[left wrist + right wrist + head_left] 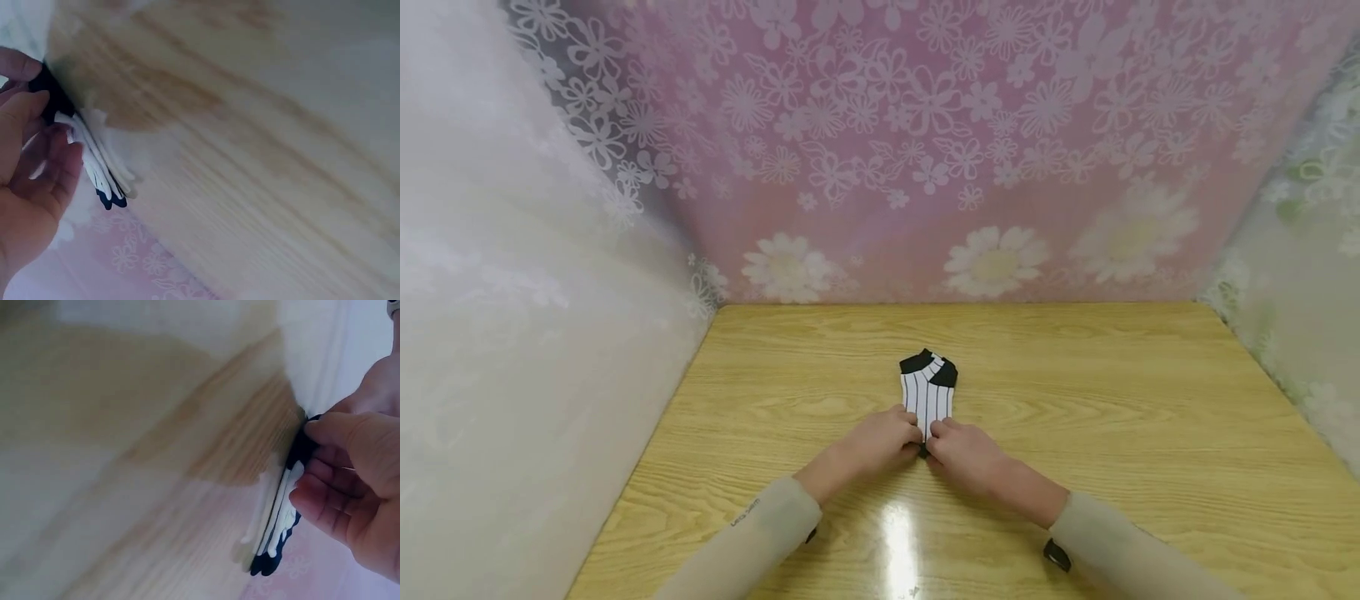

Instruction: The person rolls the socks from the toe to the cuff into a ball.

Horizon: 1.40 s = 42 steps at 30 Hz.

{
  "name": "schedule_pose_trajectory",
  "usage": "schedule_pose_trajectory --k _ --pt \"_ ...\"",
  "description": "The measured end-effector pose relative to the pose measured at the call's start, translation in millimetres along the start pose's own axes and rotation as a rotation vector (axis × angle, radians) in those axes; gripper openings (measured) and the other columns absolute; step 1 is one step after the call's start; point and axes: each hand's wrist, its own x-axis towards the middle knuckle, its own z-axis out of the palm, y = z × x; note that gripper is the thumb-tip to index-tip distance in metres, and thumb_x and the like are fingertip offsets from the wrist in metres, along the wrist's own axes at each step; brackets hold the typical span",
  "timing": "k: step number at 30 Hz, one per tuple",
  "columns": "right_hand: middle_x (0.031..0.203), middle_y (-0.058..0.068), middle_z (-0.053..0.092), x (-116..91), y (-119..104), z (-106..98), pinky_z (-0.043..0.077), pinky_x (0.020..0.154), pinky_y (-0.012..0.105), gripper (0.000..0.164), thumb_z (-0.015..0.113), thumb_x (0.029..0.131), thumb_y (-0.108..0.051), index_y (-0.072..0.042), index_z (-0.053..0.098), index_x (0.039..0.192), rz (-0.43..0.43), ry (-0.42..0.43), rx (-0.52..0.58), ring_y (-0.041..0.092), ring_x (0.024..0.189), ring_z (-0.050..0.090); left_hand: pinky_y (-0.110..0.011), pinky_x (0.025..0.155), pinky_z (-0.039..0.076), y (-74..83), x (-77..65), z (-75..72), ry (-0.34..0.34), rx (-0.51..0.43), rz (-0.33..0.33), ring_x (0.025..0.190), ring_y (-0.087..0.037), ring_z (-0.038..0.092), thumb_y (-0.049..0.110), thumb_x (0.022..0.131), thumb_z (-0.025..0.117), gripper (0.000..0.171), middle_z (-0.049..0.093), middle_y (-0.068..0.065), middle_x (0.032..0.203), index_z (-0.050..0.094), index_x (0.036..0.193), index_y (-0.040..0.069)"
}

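A pair of white socks (927, 400) with thin black stripes and black ends lies flat, one on the other, near the middle of the table. At the near black end, my left hand (886, 439) pinches the left side between thumb and fingers. Opposite it, my right hand (964, 454) pinches the right side of that same end. The left wrist view shows the stacked layers of the socks (94, 156) edge-on beside the left fingers. From the right wrist, the thumb is seen on the black part of the socks (303, 447). My hands partly hide the near end.
The wood-grain table (1112, 392) has a glossy light reflection near its front. A pink flowered backdrop (880, 150) rises behind it, with pale sheets on the left (535, 292) and right (1315, 250). Black straps show under both sleeves.
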Motion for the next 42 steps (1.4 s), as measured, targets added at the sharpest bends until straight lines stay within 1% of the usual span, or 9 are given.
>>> schedule_pose_trajectory --k 3,9,13,15,21,26,29,36,42 --pt "0.072 -0.003 0.051 1.4 7.0 5.0 0.046 0.052 0.028 0.016 0.073 0.084 -0.012 -0.012 0.066 0.071 0.012 0.02 0.09 0.014 0.065 0.051 -0.023 0.065 0.047 -0.7 0.0 0.9 0.011 -0.104 -0.06 0.078 -0.012 0.057 0.017 0.093 0.07 0.006 0.062 0.004 0.08 0.07 0.087 0.017" --pt "0.069 -0.007 0.055 7.1 23.6 5.9 0.041 0.057 0.023 0.02 0.066 0.091 -0.008 -0.013 0.069 0.072 0.089 -0.12 0.415 0.005 0.062 0.045 -0.024 0.069 0.047 2.6 -0.5 4.7 0.01 -0.015 -0.09 0.084 -0.015 0.054 0.033 0.091 0.072 0.015 0.061 0.002 0.091 0.07 0.097 0.02" --pt "0.067 -0.008 0.061 14.4 30.0 4.5 0.042 0.058 0.022 0.019 0.067 0.091 -0.005 -0.01 0.071 0.074 0.141 -0.175 0.537 0.003 0.062 0.047 -0.024 0.069 0.044 -0.3 4.5 2.4 -0.004 -0.085 -0.118 0.083 -0.015 0.05 0.023 0.091 0.073 0.004 0.06 0.001 0.09 0.074 0.093 0.021" --pt "0.069 -0.007 0.062 15.3 28.9 4.2 0.044 0.059 0.023 0.016 0.069 0.089 -0.005 -0.01 0.069 0.074 0.119 -0.139 0.48 0.004 0.063 0.049 -0.024 0.071 0.045 -3.1 8.5 -0.5 -0.026 -0.143 -0.126 0.081 -0.015 0.052 0.016 0.091 0.072 0.004 0.063 0.001 0.088 0.075 0.091 0.019" --pt "0.077 -0.001 0.056 9.7 16.8 2.2 0.049 0.061 0.023 0.015 0.081 0.078 -0.005 -0.012 0.067 0.077 -0.12 0.107 0.053 0.015 0.071 0.055 -0.02 0.075 0.048 -16.8 17.4 5.4 -0.065 -0.395 -0.151 0.08 -0.008 0.058 0.006 0.094 0.067 0.011 0.07 0.002 0.085 0.076 0.09 0.01" --pt "0.082 0.001 0.059 8.7 17.2 3.2 0.051 0.065 0.022 0.011 0.081 0.078 -0.007 -0.01 0.072 0.083 -0.174 0.059 -0.022 0.015 0.075 0.059 -0.02 0.076 0.049 -21.5 19.5 4.9 -0.061 -0.513 -0.151 0.08 -0.007 0.059 0.007 0.094 0.067 0.011 0.073 0.001 0.086 0.077 0.089 0.009" --pt "0.084 0.002 0.061 7.6 18.1 6.5 0.052 0.067 0.025 0.009 0.079 0.08 -0.005 -0.008 0.072 0.085 -0.115 0.016 0.081 0.016 0.077 0.06 -0.02 0.077 0.048 -18.0 16.6 4.9 -0.03 -0.455 -0.152 0.082 -0.009 0.059 0.01 0.093 0.069 0.008 0.072 0.001 0.086 0.076 0.089 0.009" --pt "0.085 -0.002 0.06 9.6 27.2 9.9 0.05 0.068 0.028 0.004 0.073 0.086 -0.007 -0.008 0.076 0.088 0.097 -0.038 0.414 0.012 0.078 0.055 -0.024 0.073 0.052 -2.6 7.5 -2.2 0.02 -0.045 -0.07 0.085 -0.016 0.06 0.017 0.094 0.069 0.004 0.065 0.0 0.09 0.072 0.096 0.016" --pt "0.084 -0.001 0.071 10.9 36.2 7.8 0.051 0.07 0.025 0.006 0.073 0.087 -0.005 -0.007 0.079 0.089 0.192 -0.087 0.572 0.008 0.081 0.061 -0.022 0.075 0.052 -3.0 9.0 -0.7 -0.018 -0.062 -0.054 0.086 -0.012 0.063 0.019 0.093 0.072 0.008 0.067 0.003 0.092 0.074 0.1 0.016"
